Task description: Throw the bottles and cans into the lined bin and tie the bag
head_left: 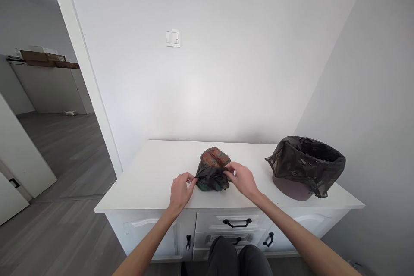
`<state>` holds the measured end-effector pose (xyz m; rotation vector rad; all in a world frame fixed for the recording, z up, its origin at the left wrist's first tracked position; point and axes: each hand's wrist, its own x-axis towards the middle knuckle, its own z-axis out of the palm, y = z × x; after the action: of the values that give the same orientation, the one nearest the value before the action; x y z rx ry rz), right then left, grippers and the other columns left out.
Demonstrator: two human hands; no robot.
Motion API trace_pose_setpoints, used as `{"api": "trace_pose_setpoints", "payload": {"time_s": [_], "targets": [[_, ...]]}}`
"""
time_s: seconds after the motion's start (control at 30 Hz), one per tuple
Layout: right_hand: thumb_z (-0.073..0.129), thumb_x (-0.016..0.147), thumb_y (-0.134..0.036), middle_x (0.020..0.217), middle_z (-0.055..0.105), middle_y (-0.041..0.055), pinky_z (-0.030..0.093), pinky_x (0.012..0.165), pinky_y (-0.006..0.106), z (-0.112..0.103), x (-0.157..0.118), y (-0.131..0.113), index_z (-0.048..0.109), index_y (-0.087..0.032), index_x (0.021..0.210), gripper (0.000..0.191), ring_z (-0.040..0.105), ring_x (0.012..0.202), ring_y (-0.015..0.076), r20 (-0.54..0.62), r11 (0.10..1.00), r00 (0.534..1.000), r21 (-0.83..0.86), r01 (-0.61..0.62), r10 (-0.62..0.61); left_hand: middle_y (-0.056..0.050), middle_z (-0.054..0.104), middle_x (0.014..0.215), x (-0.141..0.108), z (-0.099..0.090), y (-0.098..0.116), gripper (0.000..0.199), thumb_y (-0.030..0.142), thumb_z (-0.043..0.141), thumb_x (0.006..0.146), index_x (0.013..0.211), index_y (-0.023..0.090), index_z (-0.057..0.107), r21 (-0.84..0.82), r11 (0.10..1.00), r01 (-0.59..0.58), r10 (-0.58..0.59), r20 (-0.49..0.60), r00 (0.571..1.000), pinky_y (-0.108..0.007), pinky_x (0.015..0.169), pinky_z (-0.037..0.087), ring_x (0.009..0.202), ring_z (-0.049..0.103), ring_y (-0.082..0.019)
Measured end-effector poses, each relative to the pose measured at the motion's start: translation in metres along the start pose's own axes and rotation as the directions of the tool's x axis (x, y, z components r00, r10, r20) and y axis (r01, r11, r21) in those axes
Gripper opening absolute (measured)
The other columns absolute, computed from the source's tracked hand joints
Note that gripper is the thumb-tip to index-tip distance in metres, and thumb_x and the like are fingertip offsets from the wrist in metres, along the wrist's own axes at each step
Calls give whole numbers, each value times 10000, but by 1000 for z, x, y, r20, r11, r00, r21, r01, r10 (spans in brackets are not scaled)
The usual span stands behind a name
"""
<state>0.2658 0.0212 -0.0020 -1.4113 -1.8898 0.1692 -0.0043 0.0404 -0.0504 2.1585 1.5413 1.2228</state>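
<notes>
A small black plastic bag [210, 171] sits on the white cabinet top, bunched up around its contents. Reddish-orange and green shapes show dimly through the thin film; I cannot make out what they are. My left hand [181, 189] pinches the bag's lower left edge between thumb and fingers. On the other side, my right hand [241, 177] pinches the bag's gathered upper right part. To the right stands a mauve trash bin [293, 189] lined with another black bag [307, 161], whose edge is folded over the rim.
The white cabinet [161, 198] stands against a wall, with black handles [237, 223] on its drawers and doors. A light switch [173, 38] is on the wall. At left, a doorway opens onto a room with cardboard boxes [39, 57] on a counter.
</notes>
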Motion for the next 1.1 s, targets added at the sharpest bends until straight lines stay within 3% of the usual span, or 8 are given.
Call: {"api": "trace_pose_setpoints", "payload": {"time_s": [0.17,0.3,0.43,0.57,0.8,0.9,1.0,1.1], "targets": [[684,843,-658,826,711,46,463,664,316,-22,11,-12,686,-206,875,453,599,733,191,18,817,968,533,-220,250,-49,716,887,1,-12,-11,209,391,522,941,909,222,641,-35,993,111,-114,-113,987,-365,701,543,774,691,-227],[730,784,-710,695,616,-6,436,636,303,-29,14,-35,667,-199,899,527,529,645,155,104,685,956,676,-270,274,-139,627,1227,-3,-16,16,278,265,484,948,1204,194,569,-7,1000,-1,-1,-239,971,-447,949,518,1085,646,-261],[729,813,-677,698,586,-25,431,657,297,-36,13,-51,652,-214,916,481,525,663,148,145,651,966,716,-252,214,-113,653,1217,-7,-13,53,264,290,524,992,1244,223,562,71,941,-331,334,-50,941,-456,1016,465,1179,595,-277],[724,835,-650,733,601,-19,460,686,301,-44,9,-54,658,-217,922,446,538,679,147,139,626,972,746,-228,188,-66,708,1036,-18,-1,74,190,334,508,1037,1159,237,616,101,909,-403,390,129,912,-426,909,476,1007,626,-253],[733,842,-620,812,630,1,512,765,321,-52,-3,-39,665,-215,932,420,590,753,159,187,503,963,824,-262,195,-92,680,1181,-56,8,87,203,269,456,1058,1194,267,607,-75,877,-474,469,349,811,-405,952,494,1116,628,-243],[748,839,-601,817,619,3,507,757,313,-58,-7,-32,665,-218,934,403,582,765,156,215,426,959,861,-276,187,-134,626,1296,-57,15,85,268,326,527,1026,1283,247,528,-80,922,-380,384,325,864,-412,974,512,1188,612,-261],[765,821,-597,814,605,-1,490,728,305,-68,-8,-25,659,-224,934,404,564,752,152,227,362,955,888,-284,192,-161,625,1260,-48,20,75,438,425,681,913,1266,210,536,105,947,-302,279,192,941,-471,918,522,1130,624,-323],[778,804,-593,828,603,-1,478,716,301,-78,-6,-15,651,-225,925,408,558,751,150,212,333,957,904,-270,200,-93,691,1042,-33,14,64,213,381,642,920,1070,230,635,239,914,-329,284,204,937,-457,850,509,977,652,-300]]}}
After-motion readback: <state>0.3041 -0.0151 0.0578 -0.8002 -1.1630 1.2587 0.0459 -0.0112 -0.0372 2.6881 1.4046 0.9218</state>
